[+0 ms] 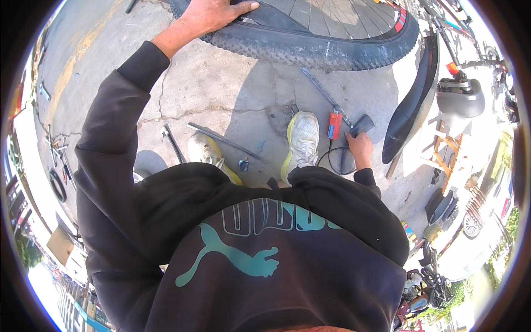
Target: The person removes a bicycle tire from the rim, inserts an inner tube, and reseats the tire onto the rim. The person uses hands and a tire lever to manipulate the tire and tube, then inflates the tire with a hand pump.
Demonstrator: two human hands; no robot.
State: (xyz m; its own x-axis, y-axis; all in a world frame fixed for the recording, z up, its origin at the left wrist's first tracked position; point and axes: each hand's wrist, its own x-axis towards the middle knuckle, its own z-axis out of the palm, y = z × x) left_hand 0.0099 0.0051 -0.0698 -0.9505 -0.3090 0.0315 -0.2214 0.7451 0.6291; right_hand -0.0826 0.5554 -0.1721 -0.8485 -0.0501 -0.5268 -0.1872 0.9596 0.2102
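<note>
A bicycle wheel with a black knobbly tyre [310, 52] leans across the top of the view. My left hand [213, 16] is closed over the tyre's left side, its thumb laid along the inner edge and its other fingers partly hidden. Low by my right shoe, my right hand [360, 146] has its fingers bent at a dark, round-ended object [363, 125] on the ground; its kind does not show clearly. Beside that hand lies a small red box-shaped thing [334, 126], and a thin black cord [326, 157] loops below it.
My shoes [303, 138] stand on cracked concrete. Around them lie a flat metal strip [321, 91], a grey rod [224, 143] and a dark bar [174, 144]. A long black mudguard [409, 105] is at the right, near a bicycle saddle [461, 97] and a wooden frame [447, 152].
</note>
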